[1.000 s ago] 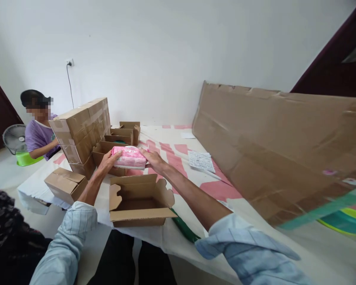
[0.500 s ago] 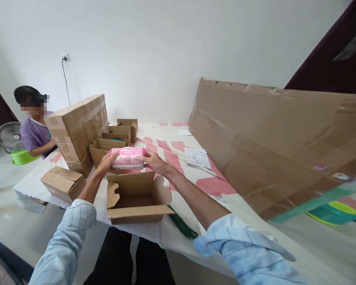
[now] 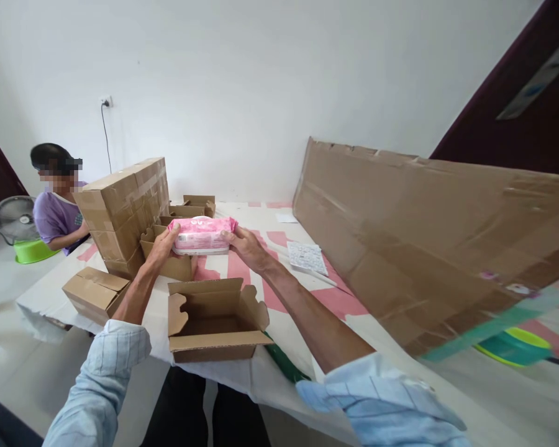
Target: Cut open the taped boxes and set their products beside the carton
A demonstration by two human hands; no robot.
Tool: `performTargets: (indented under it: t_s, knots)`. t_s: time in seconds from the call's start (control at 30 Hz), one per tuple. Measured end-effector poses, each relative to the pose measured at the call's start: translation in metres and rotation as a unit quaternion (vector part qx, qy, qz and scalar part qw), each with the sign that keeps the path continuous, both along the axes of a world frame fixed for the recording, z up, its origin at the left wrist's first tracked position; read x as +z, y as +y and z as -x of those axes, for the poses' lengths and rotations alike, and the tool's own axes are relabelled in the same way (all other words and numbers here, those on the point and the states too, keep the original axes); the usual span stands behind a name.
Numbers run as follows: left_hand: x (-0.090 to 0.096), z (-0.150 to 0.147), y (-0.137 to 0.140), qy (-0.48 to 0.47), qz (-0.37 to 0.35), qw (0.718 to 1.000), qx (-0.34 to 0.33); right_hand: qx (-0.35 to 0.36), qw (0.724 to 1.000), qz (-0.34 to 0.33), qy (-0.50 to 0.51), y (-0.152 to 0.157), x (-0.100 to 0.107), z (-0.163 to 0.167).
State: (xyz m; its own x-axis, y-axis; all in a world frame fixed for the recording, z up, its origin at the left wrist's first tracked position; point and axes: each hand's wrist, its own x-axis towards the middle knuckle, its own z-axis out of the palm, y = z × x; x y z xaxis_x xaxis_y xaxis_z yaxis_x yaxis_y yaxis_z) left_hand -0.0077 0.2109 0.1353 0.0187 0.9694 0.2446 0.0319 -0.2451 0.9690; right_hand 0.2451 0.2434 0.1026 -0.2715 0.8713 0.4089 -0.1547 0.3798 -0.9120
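Observation:
Between my two hands is a pink and white soft plastic pack [image 3: 204, 236], which looks like a packet of wipes or tissues. My left hand [image 3: 163, 244] grips its left end, and my right hand [image 3: 246, 246] grips its right end. The pack is held level, above and beyond an open cardboard box [image 3: 214, 347]. That box stands at the table's near edge with its flaps up, and nothing shows in the part of its inside I can see. A dark green object [image 3: 286, 363], partly hidden, lies right of the box.
Stacked taped cartons [image 3: 121, 214] stand on the left, with a closed small box [image 3: 95, 292] before them. Several open boxes [image 3: 179, 268] line up behind the pack. A large cardboard sheet [image 3: 414, 236] leans at right. Papers [image 3: 307, 257] lie mid-table. Another person [image 3: 58, 214] sits far left.
Both hands have raised the pack slightly, farther from the open box, and its printed front now faces me more. The view has tilted up a little.

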Motion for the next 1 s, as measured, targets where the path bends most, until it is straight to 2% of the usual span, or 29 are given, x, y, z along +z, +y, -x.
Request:
performTargets:
  t_s: [0.1, 0.2, 0.3, 0.4, 0.53, 0.63, 0.73, 0.8, 0.9, 1.0]
  knots:
    - [0.022, -0.002, -0.009, -0.013, -0.049, 0.999, -0.005, -0.017, 0.997, -0.072, 0.002, -0.007, 0.025, -0.004]
    - [0.039, -0.005, -0.018, -0.022, -0.087, 0.996, -0.015, -0.042, 0.993, -0.113, -0.007, -0.019, 0.047, -0.006]
    - [0.046, -0.008, -0.026, -0.031, -0.097, 0.995, -0.018, -0.061, 0.990, -0.123, -0.012, -0.031, 0.060, -0.006]
    - [0.043, -0.010, -0.029, -0.049, -0.108, 0.992, -0.031, -0.056, 0.991, -0.122, -0.011, -0.037, 0.061, -0.006]
    - [0.027, -0.006, -0.025, -0.072, -0.118, 0.988, -0.072, -0.043, 0.993, -0.108, -0.017, -0.040, 0.052, -0.007]
    - [0.009, 0.004, -0.018, -0.061, -0.096, 0.990, -0.083, -0.022, 0.996, -0.075, -0.044, -0.041, 0.038, -0.007]
    - [-0.007, 0.013, -0.012, -0.003, -0.059, 0.995, -0.081, -0.011, 0.993, -0.038, -0.114, -0.042, 0.015, -0.003]
    - [-0.016, 0.018, -0.009, 0.056, -0.039, 0.993, -0.092, -0.026, 0.985, -0.054, -0.163, -0.041, -0.001, 0.002]
    - [-0.025, 0.026, -0.008, 0.125, -0.067, 0.985, -0.097, -0.047, 0.973, -0.099, -0.204, -0.042, -0.021, 0.008]
    - [-0.030, 0.044, -0.010, 0.156, -0.119, 0.978, -0.070, -0.043, 0.966, -0.098, -0.235, -0.048, -0.030, 0.006]
